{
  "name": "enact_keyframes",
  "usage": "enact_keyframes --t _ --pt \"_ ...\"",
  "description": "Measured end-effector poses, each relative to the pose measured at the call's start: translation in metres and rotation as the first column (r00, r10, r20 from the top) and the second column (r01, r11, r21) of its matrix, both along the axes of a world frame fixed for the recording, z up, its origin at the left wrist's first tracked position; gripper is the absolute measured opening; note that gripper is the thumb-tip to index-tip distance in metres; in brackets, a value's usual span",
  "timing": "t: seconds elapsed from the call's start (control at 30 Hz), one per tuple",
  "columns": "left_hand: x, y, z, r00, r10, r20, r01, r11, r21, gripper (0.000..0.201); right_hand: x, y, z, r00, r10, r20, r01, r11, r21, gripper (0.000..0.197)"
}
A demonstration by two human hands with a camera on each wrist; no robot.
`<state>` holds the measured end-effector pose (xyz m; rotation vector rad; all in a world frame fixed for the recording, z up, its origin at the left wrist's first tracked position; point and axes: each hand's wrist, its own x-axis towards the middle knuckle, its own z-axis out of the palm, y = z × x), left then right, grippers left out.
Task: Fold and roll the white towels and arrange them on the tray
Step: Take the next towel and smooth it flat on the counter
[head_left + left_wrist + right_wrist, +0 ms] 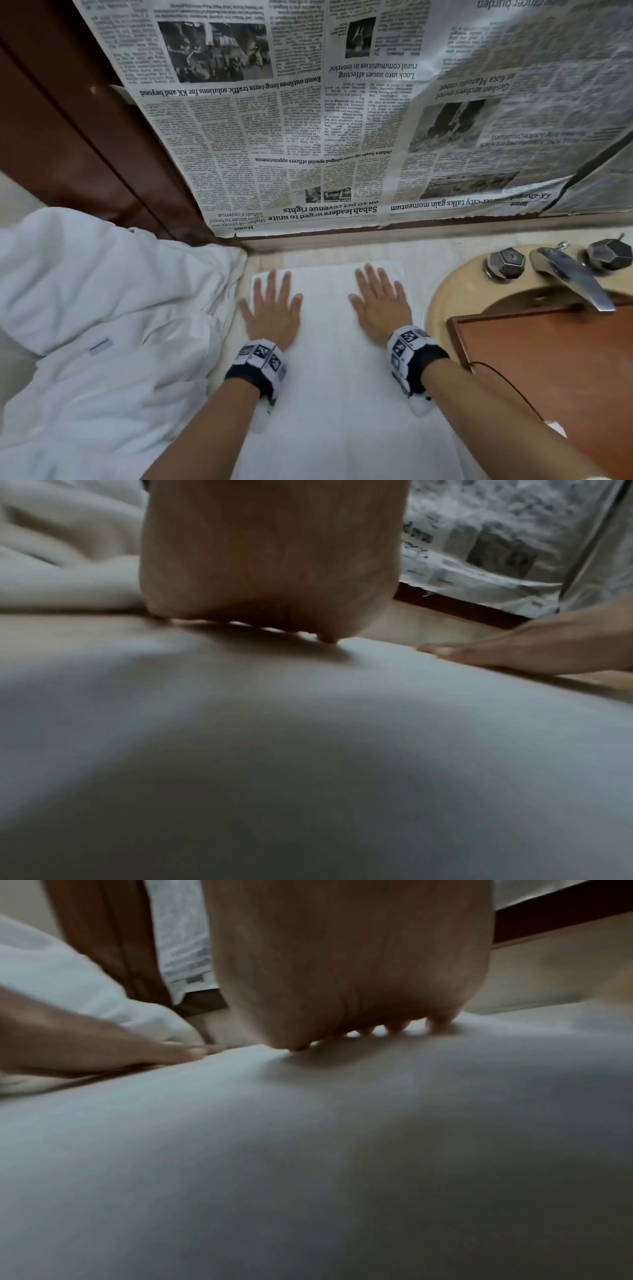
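A white towel point(329, 342) lies flat as a long strip on the counter, running from the back ledge toward me. My left hand point(270, 305) presses flat on its far left part, fingers spread and straight. My right hand point(380, 301) presses flat on its far right part the same way. The left wrist view shows the left palm point(270, 561) down on the towel point(308, 750), with the right hand's fingers point(479, 656) at the right. From the right wrist the right palm point(349, 961) rests on the towel point(342, 1150). A wooden tray point(548, 359) sits over the sink at right.
A heap of loose white towels point(102, 325) fills the left side. The beige sink point(455, 291) with a metal tap point(568, 274) and two knobs lies at right. Newspaper point(342, 120) covers the wall behind. A dark wooden frame point(85, 137) stands at back left.
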<state>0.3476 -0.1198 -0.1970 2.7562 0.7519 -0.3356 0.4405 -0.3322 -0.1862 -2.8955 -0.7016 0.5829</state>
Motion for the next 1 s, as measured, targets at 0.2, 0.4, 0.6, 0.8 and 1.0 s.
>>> enact_keyframes --t 0.2,0.4,0.6,0.8,1.0 --pt "-0.024 -0.009 0.016 0.998 -0.005 0.064 0.006 1.000 -0.021 0.062 -0.023 -0.013 0.009 0.999 -0.020 0.038 0.018 0.998 0.065 0.067" --pt "-0.043 -0.054 0.006 0.985 -0.174 -0.008 0.174 0.983 -0.056 0.066 -0.064 0.003 -0.001 0.991 0.137 0.000 -0.137 0.989 0.062 0.075" --pt "-0.062 -0.004 0.006 0.999 0.031 -0.037 -0.033 0.998 -0.062 0.057 -0.036 -0.049 0.011 0.996 -0.088 -0.019 0.088 0.996 -0.018 0.061" --pt "-0.089 -0.072 0.024 0.992 -0.114 0.050 0.121 0.981 -0.149 0.056 -0.109 -0.015 0.021 0.991 0.133 -0.024 -0.126 0.975 0.181 0.075" --pt "-0.111 -0.056 0.006 0.994 -0.107 -0.018 0.106 0.993 -0.047 0.061 -0.104 -0.051 0.004 1.000 0.016 -0.019 -0.015 1.000 0.019 0.070"
